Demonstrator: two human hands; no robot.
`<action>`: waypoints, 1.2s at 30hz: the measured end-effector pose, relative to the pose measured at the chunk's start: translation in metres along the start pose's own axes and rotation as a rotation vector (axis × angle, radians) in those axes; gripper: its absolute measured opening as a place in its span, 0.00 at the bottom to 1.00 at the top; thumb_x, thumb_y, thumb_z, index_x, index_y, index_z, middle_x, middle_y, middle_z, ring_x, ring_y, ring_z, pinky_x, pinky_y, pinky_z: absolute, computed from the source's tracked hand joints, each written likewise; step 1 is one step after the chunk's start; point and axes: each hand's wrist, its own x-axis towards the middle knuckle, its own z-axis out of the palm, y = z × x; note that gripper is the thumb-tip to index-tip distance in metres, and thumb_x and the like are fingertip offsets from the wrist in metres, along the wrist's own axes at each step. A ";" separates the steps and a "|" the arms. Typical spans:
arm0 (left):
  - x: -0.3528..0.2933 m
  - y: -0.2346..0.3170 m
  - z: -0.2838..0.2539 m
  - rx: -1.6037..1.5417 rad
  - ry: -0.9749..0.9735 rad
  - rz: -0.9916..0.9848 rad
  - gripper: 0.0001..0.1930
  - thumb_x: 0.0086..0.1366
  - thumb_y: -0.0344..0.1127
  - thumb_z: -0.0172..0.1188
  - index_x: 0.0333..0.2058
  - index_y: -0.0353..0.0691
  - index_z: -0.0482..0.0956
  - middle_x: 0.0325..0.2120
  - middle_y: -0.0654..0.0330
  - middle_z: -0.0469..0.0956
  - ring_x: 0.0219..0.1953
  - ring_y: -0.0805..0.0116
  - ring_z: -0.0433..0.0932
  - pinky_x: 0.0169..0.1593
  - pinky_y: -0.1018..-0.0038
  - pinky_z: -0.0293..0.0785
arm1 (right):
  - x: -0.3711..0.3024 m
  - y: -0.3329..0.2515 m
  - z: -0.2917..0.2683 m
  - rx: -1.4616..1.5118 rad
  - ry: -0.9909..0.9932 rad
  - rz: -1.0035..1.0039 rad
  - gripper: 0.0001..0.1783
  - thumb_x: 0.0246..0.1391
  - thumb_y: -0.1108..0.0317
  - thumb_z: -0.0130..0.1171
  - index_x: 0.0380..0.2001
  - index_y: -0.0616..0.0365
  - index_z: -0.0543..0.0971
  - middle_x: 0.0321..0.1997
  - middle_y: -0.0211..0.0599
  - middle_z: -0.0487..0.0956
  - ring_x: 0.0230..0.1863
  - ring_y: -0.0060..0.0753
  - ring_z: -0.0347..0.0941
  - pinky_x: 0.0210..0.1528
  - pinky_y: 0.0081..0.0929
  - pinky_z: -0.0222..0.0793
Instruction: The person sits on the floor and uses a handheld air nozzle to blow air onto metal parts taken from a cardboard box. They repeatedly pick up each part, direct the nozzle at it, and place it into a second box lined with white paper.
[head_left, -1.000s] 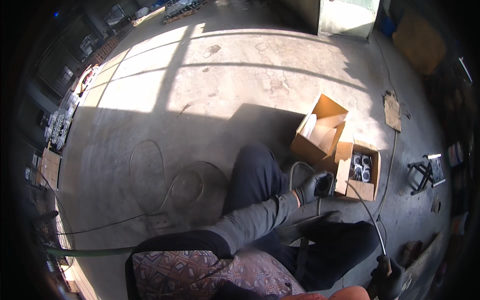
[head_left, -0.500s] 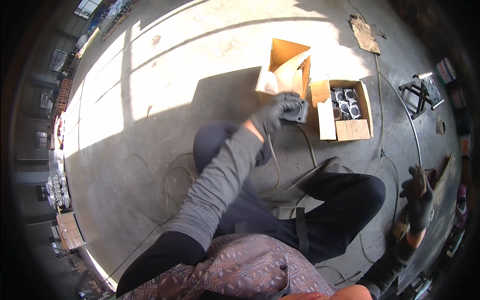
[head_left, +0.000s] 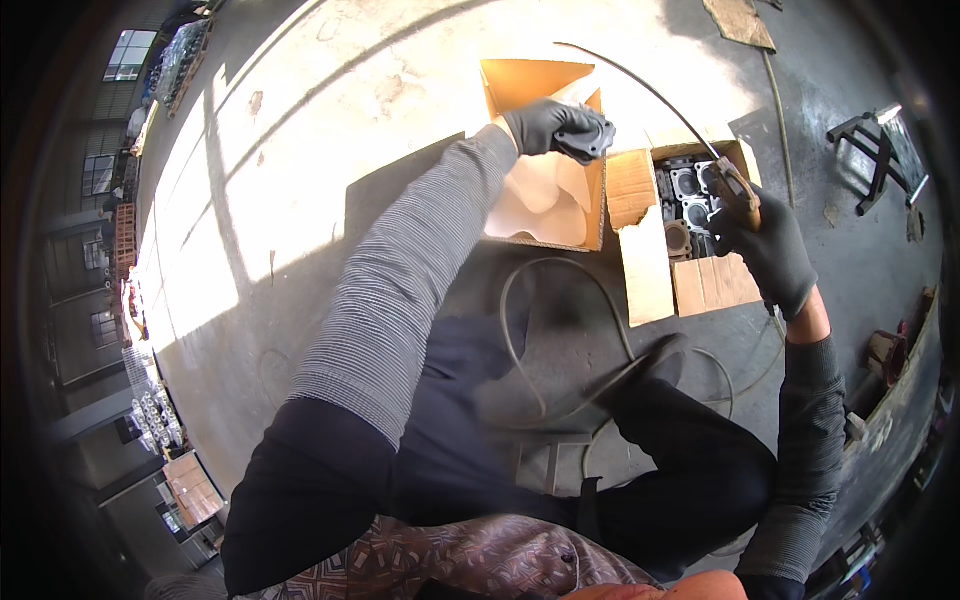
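My left hand, in a dark grey glove, is closed round a grey metal casting with a flange and holes. It hangs over an open cardboard box with pale sheet lining inside. My right hand, gloved as well, grips a tool with a brown handle and a long, thin curved rod that points away to the left. This hand is over the right side of a second cardboard box, which holds several grey castings with round bores.
A hose loops across the floor before my legs. To the right are a black metal stand and a reddish-brown container. A flat brown piece of cardboard lies farther off. Stacked goods line the left wall.
My right hand has swung up from the lower right, tool in grip, to the box of castings. My left hand has risen with its casting over the lined box, and the view has shifted.
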 end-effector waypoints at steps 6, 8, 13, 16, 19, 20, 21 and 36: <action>-0.018 0.053 -0.054 0.206 0.270 -0.209 0.14 0.74 0.34 0.58 0.54 0.35 0.79 0.44 0.57 0.82 0.43 0.69 0.82 0.44 0.72 0.83 | 0.032 0.024 0.003 0.123 -0.047 0.088 0.12 0.59 0.75 0.64 0.46 0.65 0.80 0.31 0.33 0.82 0.29 0.22 0.80 0.34 0.24 0.77; -0.026 0.070 -0.062 0.434 0.306 -0.246 0.14 0.73 0.33 0.58 0.53 0.35 0.79 0.42 0.57 0.82 0.41 0.69 0.82 0.41 0.72 0.81 | 0.037 0.029 0.000 0.096 -0.052 0.084 0.12 0.59 0.76 0.64 0.47 0.65 0.80 0.30 0.33 0.82 0.29 0.22 0.80 0.34 0.24 0.77; -0.028 0.083 -0.048 1.275 0.340 -0.421 0.13 0.70 0.30 0.58 0.51 0.36 0.79 0.38 0.57 0.81 0.35 0.69 0.80 0.33 0.73 0.76 | 0.050 0.035 -0.004 0.090 -0.060 0.082 0.12 0.60 0.75 0.64 0.47 0.65 0.80 0.30 0.34 0.83 0.29 0.22 0.80 0.33 0.24 0.77; -0.006 0.072 -0.031 1.357 0.231 -0.528 0.12 0.69 0.28 0.59 0.50 0.36 0.79 0.35 0.57 0.80 0.32 0.70 0.79 0.29 0.73 0.73 | 0.054 0.038 -0.002 0.051 -0.083 0.124 0.14 0.60 0.75 0.64 0.49 0.65 0.80 0.32 0.36 0.84 0.31 0.24 0.82 0.35 0.25 0.79; 0.022 0.053 -0.025 1.114 0.042 -0.587 0.13 0.67 0.26 0.59 0.50 0.32 0.78 0.30 0.60 0.79 0.27 0.73 0.76 0.22 0.75 0.66 | 0.055 0.043 0.001 -0.040 -0.064 0.009 0.15 0.60 0.75 0.65 0.50 0.66 0.80 0.33 0.38 0.85 0.32 0.26 0.84 0.37 0.27 0.81; 0.027 0.045 -0.028 1.046 0.081 -0.555 0.13 0.67 0.26 0.60 0.50 0.32 0.78 0.31 0.60 0.79 0.28 0.73 0.76 0.24 0.74 0.67 | 0.056 0.045 0.001 -0.024 -0.079 0.062 0.17 0.60 0.75 0.65 0.53 0.66 0.80 0.34 0.35 0.83 0.33 0.23 0.81 0.38 0.25 0.79; 0.031 0.035 -0.033 1.080 0.107 -0.491 0.13 0.67 0.26 0.60 0.50 0.32 0.78 0.32 0.59 0.80 0.29 0.72 0.76 0.25 0.74 0.68 | 0.056 0.046 0.002 -0.007 -0.094 0.113 0.20 0.60 0.75 0.66 0.55 0.65 0.79 0.35 0.32 0.81 0.34 0.21 0.79 0.39 0.24 0.78; 0.024 -0.023 -0.101 0.628 0.743 0.916 0.17 0.62 0.26 0.65 0.50 0.32 0.79 0.43 0.54 0.83 0.45 0.64 0.81 0.49 0.70 0.78 | 0.064 0.063 0.019 0.110 -0.162 0.193 0.22 0.63 0.71 0.66 0.59 0.65 0.79 0.33 0.33 0.84 0.29 0.20 0.78 0.34 0.23 0.76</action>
